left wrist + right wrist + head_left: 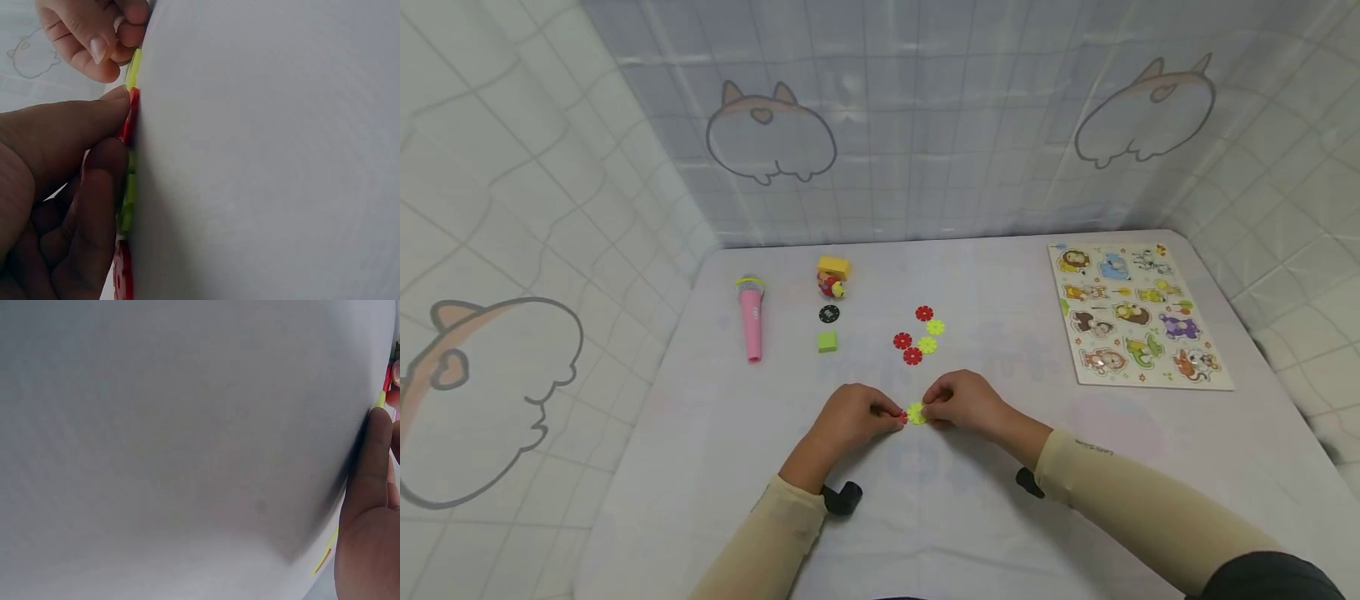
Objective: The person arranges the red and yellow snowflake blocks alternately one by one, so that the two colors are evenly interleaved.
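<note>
Near the middle of the table, my left hand [852, 417] pinches a red notched snowflake disc [132, 112] between thumb and finger. My right hand [968, 403] pinches the right side of a yellow-green notched snowflake disc [916, 413]. The two discs meet edge to edge, low over the white cloth. Most of the red one is hidden behind the left fingertips in the head view. Just beyond the hands lie several loose discs, among them a red disc [912, 357] and a yellow-green disc [935, 327].
Left of the loose discs are a green block [827, 342], a black disc [829, 314], a small red-and-yellow toy [831, 285] and a yellow block [834, 267]. A pink toy microphone [751, 321] lies farther left. An animal puzzle board [1138, 317] sits at the right.
</note>
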A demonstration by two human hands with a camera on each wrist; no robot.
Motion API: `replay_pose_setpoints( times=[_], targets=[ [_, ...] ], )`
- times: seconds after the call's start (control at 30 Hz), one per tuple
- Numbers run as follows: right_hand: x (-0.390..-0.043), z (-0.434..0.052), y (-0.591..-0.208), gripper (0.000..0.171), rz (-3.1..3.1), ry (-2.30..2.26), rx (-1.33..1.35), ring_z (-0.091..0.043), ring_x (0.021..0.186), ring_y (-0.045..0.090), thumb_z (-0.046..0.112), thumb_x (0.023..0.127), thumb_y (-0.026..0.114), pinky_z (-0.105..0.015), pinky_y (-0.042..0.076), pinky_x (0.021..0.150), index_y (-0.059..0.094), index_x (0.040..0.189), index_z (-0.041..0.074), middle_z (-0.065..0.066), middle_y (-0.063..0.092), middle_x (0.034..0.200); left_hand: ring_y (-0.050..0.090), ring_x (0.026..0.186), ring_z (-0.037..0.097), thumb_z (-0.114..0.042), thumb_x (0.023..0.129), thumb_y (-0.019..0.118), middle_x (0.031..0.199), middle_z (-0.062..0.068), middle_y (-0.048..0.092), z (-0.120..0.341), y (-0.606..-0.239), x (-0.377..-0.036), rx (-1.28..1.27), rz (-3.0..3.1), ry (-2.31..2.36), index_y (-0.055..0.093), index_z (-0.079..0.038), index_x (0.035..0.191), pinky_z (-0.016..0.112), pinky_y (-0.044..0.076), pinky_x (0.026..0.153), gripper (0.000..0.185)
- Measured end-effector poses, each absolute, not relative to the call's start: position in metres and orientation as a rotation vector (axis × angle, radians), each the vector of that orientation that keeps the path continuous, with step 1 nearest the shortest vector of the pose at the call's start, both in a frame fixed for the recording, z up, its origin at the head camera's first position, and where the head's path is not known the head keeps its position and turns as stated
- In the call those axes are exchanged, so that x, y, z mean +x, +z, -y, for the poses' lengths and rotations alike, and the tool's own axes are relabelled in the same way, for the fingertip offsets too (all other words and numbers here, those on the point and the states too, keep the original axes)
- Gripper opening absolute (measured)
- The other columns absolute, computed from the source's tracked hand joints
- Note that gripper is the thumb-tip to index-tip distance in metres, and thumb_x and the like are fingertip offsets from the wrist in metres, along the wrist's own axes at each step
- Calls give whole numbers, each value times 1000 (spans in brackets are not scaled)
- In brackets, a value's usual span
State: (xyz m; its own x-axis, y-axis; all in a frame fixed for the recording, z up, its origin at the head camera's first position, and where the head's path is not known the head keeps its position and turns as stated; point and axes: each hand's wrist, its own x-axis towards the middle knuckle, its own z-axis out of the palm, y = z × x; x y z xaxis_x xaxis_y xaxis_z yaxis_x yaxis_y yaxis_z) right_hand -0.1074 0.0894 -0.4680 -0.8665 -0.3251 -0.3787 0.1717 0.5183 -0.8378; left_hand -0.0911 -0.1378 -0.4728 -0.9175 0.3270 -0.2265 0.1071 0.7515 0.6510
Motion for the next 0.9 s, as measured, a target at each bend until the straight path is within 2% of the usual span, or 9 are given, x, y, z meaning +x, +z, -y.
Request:
replay_pose_setpoints(
  times=[0.27, 0.53, 0.67, 0.8, 0.9],
  targets=[
    [-133, -93, -468, 12, -2226, -1428, 1, -20, 78, 72, 14, 96, 76, -33, 60, 74, 73, 101, 3, -8, 72, 90, 61, 85, 9, -26, 87, 87, 82, -18, 69, 142, -467, -94, 324, -2623, 930, 84, -23, 94, 33, 52, 80, 9],
    [-195, -101, -454, 19, -2463, -1432, 16, -21, 83, 69, 21, 100, 72, -34, 56, 75, 70, 107, 4, -10, 70, 94, 63, 91, 8, -27, 86, 88, 88, -18, 71, 133, -467, -101, 390, -2614, 951, 84, -22, 96, 33, 52, 85, 12],
    [-226, -98, -445, 23, -2489, -1400, 68, -22, 85, 69, 23, 99, 73, -36, 54, 78, 70, 110, 3, -11, 71, 96, 62, 88, 8, -29, 86, 87, 84, -20, 69, 122, -469, -106, 402, -2611, 953, 83, -23, 94, 32, 52, 82, 10],
    [-245, -92, -444, 26, -2506, -1293, 143, -21, 84, 66, 26, 96, 76, -36, 51, 77, 73, 107, 3, -10, 72, 90, 60, 85, 9, -28, 86, 88, 81, -18, 68, 113, -468, -108, 370, -2585, 958, 83, -23, 91, 31, 50, 79, 9],
    [-250, -89, -448, 29, -2553, -1177, 160, -22, 81, 61, 30, 95, 77, -35, 48, 74, 75, 99, 1, -9, 71, 82, 60, 85, 9, -28, 85, 88, 81, -18, 68, 110, -469, -107, 359, -2575, 958, 83, -22, 91, 31, 50, 78, 9]
  ],
)
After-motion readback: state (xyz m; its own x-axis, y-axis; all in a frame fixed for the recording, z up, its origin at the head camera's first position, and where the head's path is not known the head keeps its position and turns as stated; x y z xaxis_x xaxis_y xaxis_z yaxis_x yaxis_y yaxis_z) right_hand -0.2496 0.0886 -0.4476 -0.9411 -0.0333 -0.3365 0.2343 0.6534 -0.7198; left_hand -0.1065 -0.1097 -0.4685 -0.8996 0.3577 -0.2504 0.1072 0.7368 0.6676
